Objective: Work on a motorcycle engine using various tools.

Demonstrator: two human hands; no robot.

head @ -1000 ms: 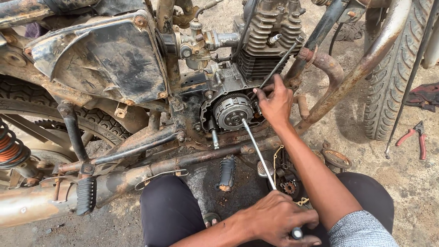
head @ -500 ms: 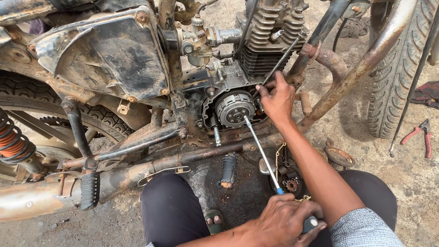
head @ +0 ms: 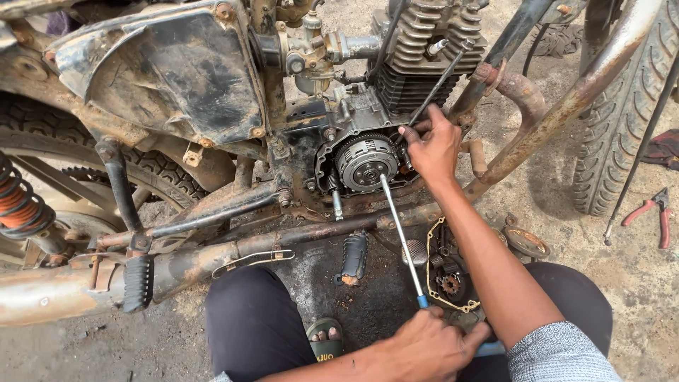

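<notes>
I use the round clutch assembly (head: pixel 366 164), exposed in the side of the motorcycle engine (head: pixel 396 106), as my landmark. My left hand (head: pixel 428 348) is well below it, at the bottom of the view, fingers wrapped fully closed around the blue handle of a long screwdriver (head: pixel 402 240). The steel shaft runs up and to the left from that fist, and its tip meets the clutch at its lower right edge. My right hand (head: pixel 433 148) sits just right of the clutch, fingers curled against the casing rim there; I cannot tell whether they pinch anything or only press on the metal.

Below the clutch, a little to the right, a removed engine cover (head: pixel 453 272) with a small gear in it lies on the ground. Straight below the clutch a black footpeg (head: pixel 353 256) hangs from the rusty frame tube. Far left and lower, the exhaust pipe (head: pixel 64 290) runs across. Far to the right of the clutch, past the front tyre (head: pixel 622 120), red-handled pliers (head: pixel 654 212) lie in the dirt.
</notes>
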